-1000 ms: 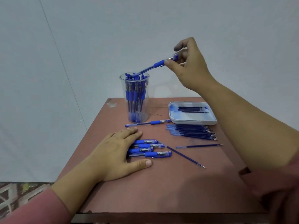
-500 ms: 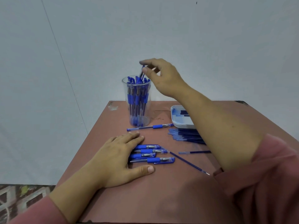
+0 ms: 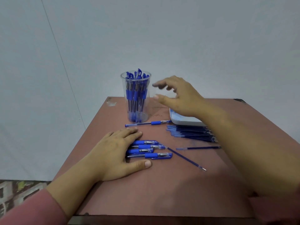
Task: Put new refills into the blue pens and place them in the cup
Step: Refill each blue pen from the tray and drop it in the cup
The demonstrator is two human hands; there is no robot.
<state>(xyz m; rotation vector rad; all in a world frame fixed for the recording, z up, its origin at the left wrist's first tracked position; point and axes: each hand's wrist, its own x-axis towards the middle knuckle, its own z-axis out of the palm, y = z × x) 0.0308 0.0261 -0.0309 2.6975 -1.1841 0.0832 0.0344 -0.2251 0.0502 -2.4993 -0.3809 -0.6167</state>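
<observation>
Your right hand [image 3: 180, 98] hangs in the air just to the right of the cup [image 3: 136, 101], empty, its fingers loosely spread and blurred at the tips. Your forearm crosses over the pale tray [image 3: 183, 122] below it and hides most of that tray. Your left hand [image 3: 116, 153] lies flat on the table [image 3: 162, 192], fingers straight and close together and the thumb out to the side. Those fingers rest on the near ends of four blue pens [image 3: 150, 149], which lie side by side in a row. The clear cup stands upright near the far edge of the table, packed with blue pens standing on end. Just in front of it a single pen [image 3: 147, 123] lies crosswise, its right end almost touching the tray. To the right of that pen, in front of the tray, sits a bundle of refills [image 3: 191, 133]. Nearer to you lie two loose refills: one [image 3: 198, 148] is roughly level, and the other [image 3: 186, 159] slants away from the row of pens.
</observation>
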